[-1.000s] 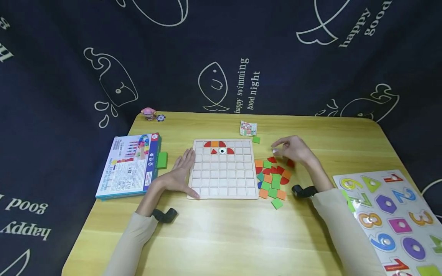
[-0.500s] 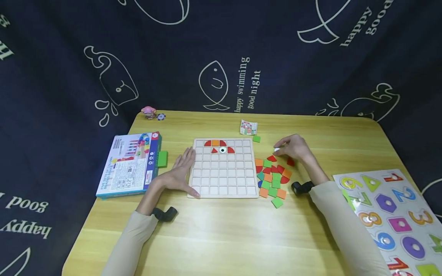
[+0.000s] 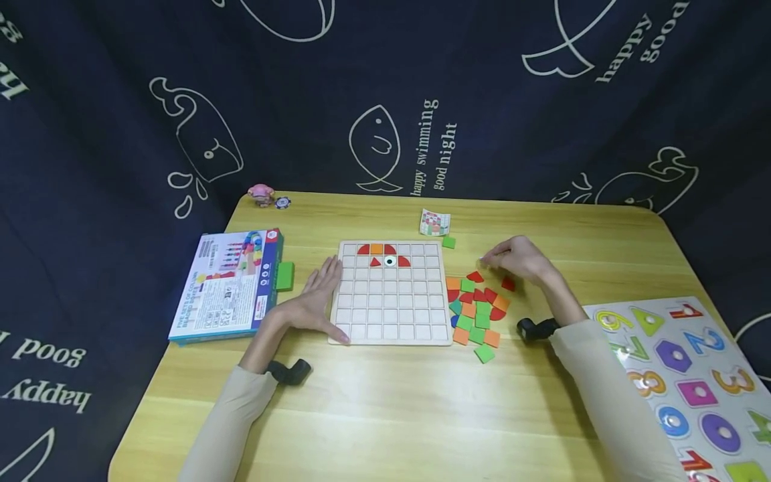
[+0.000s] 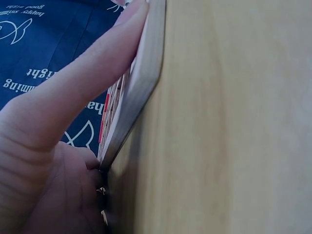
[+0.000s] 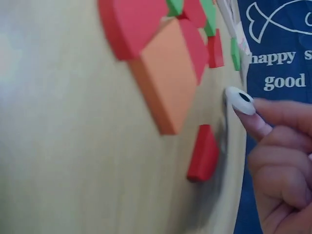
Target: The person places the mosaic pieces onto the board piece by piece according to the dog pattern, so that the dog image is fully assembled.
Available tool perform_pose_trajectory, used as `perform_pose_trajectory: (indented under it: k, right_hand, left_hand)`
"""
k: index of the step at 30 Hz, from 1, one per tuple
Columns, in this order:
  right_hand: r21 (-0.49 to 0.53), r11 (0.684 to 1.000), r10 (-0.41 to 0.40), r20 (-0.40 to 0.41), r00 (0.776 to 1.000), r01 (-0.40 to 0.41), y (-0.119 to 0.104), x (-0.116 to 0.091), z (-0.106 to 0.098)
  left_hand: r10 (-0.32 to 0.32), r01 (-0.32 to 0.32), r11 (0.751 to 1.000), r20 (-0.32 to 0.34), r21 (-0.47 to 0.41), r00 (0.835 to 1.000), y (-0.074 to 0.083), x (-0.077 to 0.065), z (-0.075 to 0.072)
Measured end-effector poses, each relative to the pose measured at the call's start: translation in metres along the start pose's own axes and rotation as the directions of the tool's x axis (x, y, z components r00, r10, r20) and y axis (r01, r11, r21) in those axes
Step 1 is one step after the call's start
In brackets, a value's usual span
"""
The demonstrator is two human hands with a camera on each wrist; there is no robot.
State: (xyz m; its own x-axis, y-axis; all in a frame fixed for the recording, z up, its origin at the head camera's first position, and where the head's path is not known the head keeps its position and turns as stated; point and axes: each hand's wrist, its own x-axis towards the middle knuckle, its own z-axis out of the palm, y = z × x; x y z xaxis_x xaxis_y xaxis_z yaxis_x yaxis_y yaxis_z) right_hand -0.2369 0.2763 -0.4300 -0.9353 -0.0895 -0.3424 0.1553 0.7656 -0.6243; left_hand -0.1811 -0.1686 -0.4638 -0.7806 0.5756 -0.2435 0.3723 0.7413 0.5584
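My left hand [image 3: 308,302] lies spread along the left edge of a wooden grid board [image 3: 390,301], thumb at its near corner and fingers on its far side. Between thumb and forefinger, my right hand [image 3: 521,260] pinches a white eye disc [image 5: 239,101] with a black dot, held up on edge to the right of the board. In the board's upper rows sit red pieces, an orange square [image 3: 376,249] and another eye disc [image 3: 390,261]. Below the right hand lies a pile of green, red and orange tiles [image 3: 483,320]; a lone red piece [image 5: 204,153] is nearest in the right wrist view.
A small pattern card [image 3: 435,222] and a green square [image 3: 448,242] lie behind the board. To the left are a flat box [image 3: 225,284], a green block [image 3: 285,276] and a pink figurine [image 3: 261,194]. A number puzzle sheet [image 3: 693,365] covers the right side.
My right hand has shifted slightly to the right, fingers drawn closer together on the eye disc, which now shows less of its face. My left hand has stayed on the board.
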Motion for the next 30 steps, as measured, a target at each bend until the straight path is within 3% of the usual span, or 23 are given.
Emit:
perform_pose_trajectory:
  k: [4,8,14,22,30]
  right_hand:
    - [0.080,0.997,0.020,-0.007,1.000,-0.019,0.005,0.004,-0.001]
    - [0.083,0.996,0.029,-0.018,0.999,-0.028,0.006,0.005,0.003]
    - [0.044,0.999,0.025,0.003,1.000,-0.025,0.002,0.005,0.007]
    - [0.005,1.000,0.029,-0.132,0.991,-0.029,-0.008,0.001,0.014]
    - [-0.112,0.992,-0.078,-0.133,0.988,0.063,-0.020,0.002,0.018]
  left_hand:
    - [-0.009,0.009,1.000,0.001,0.009,1.000,0.000,0.000,0.000]
    - [0.000,0.000,1.000,0.003,0.000,1.000,-0.001,0.001,0.001]
    - [0.012,-0.012,1.000,-0.005,-0.006,1.000,-0.001,0.001,0.001]
    - [0.004,-0.004,1.000,-0.010,-0.016,1.000,-0.001,0.000,0.001]
    - [-0.004,0.004,1.000,-0.004,0.003,1.000,0.000,0.002,0.001]
